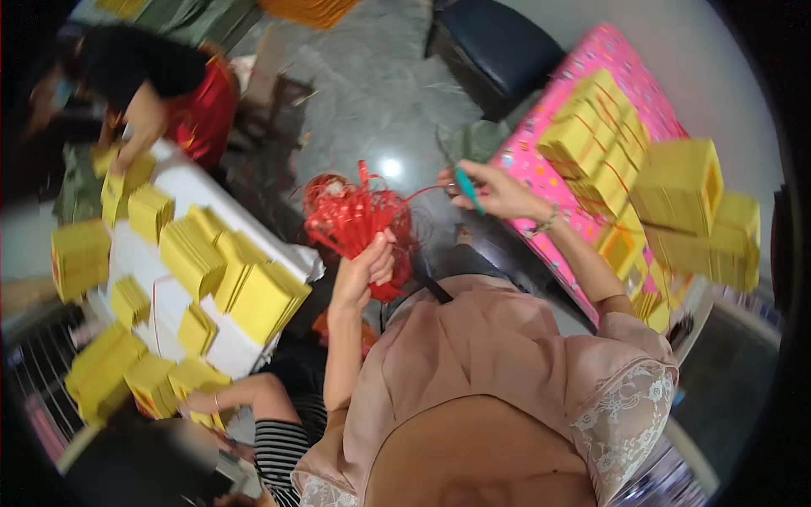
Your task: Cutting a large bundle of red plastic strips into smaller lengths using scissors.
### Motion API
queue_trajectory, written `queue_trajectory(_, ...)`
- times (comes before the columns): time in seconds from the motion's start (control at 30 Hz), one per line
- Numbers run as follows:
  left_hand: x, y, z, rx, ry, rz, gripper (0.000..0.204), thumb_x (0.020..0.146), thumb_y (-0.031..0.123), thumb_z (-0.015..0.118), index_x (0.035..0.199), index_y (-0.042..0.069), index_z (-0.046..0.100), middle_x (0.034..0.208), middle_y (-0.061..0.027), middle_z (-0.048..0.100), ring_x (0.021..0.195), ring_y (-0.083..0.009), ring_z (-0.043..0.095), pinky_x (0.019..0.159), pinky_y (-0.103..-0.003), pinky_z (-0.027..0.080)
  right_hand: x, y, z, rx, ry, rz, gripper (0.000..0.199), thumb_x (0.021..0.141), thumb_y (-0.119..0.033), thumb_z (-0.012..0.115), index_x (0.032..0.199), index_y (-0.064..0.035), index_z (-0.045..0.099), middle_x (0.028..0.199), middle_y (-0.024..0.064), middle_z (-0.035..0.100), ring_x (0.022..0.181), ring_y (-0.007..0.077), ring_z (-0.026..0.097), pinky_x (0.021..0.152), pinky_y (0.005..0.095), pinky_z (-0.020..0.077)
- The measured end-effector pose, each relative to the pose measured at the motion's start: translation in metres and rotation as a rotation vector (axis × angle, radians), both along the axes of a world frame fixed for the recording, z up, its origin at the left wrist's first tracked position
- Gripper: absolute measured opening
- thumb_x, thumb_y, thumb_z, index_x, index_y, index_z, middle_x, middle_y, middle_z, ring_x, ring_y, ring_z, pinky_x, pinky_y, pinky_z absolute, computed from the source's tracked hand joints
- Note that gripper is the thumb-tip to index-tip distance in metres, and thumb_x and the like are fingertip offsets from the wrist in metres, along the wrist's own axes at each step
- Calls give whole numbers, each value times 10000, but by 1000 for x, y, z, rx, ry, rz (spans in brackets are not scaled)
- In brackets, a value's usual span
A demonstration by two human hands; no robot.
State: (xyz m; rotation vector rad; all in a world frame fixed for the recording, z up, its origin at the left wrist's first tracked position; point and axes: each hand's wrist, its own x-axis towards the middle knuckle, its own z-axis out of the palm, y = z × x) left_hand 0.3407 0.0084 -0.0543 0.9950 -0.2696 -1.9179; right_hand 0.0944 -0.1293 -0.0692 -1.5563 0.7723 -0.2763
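My left hand (369, 269) is closed around a thick bunch of red plastic strips (355, 221), whose loose, frayed ends hang around the fist. To the right, my right hand (497, 194) grips a pair of teal-handled scissors (465, 188) with a thin dark blade pointing away from me. One red strand (422, 193) stretches from the bunch to the fingers of my right hand. How those fingers hold the strand is too small to make out.
Yellow paper stacks (193, 256) cover a white table (173, 291) on the left, where two other people work. Red-tied yellow bundles (600, 139) lie on a pink patterned table (541, 139) at right. A dark chair (498, 42) stands beyond on the grey floor (372, 93).
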Motion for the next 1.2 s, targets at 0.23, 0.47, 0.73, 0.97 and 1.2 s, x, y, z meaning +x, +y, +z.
queue_trajectory(0.23,-78,-21,41,-57,65,-274,202,939,214,463,913,19,510,512,62,278,393,-34,218,376,-202,200,-74,52,-51,-425,12,-404,337,801,-33,618,1113,-5,496,901,140,586,814,119,578,702,272,456)
queue_trajectory(0.47,-168,-22,65,-174,97,-493,208,922,234,496,904,27,512,501,64,282,394,-40,230,378,-205,189,-160,72,-54,-127,-201,-411,249,815,-19,610,1043,-24,508,829,3,555,751,77,514,675,249,451)
queue_trajectory(0.73,-236,-31,51,-100,-198,-412,201,927,239,492,924,41,527,515,79,261,410,-36,222,396,-202,183,-284,80,-60,-244,-16,-775,277,813,1,597,1072,-10,500,998,60,580,881,98,578,705,229,483)
queue_trajectory(0.97,-271,-50,-14,-70,-203,-411,188,943,254,466,954,71,509,529,73,258,418,-41,220,396,-208,204,-314,92,-69,-352,-5,-983,236,796,-138,659,877,-14,476,644,81,459,598,104,436,536,291,394)
queue_trajectory(1.2,-273,-61,-32,-51,-192,-425,186,946,265,458,954,87,511,529,74,251,420,-45,212,397,-213,208,-286,145,-27,-200,37,-825,295,800,-270,687,882,-15,562,661,50,501,603,98,457,524,274,383)
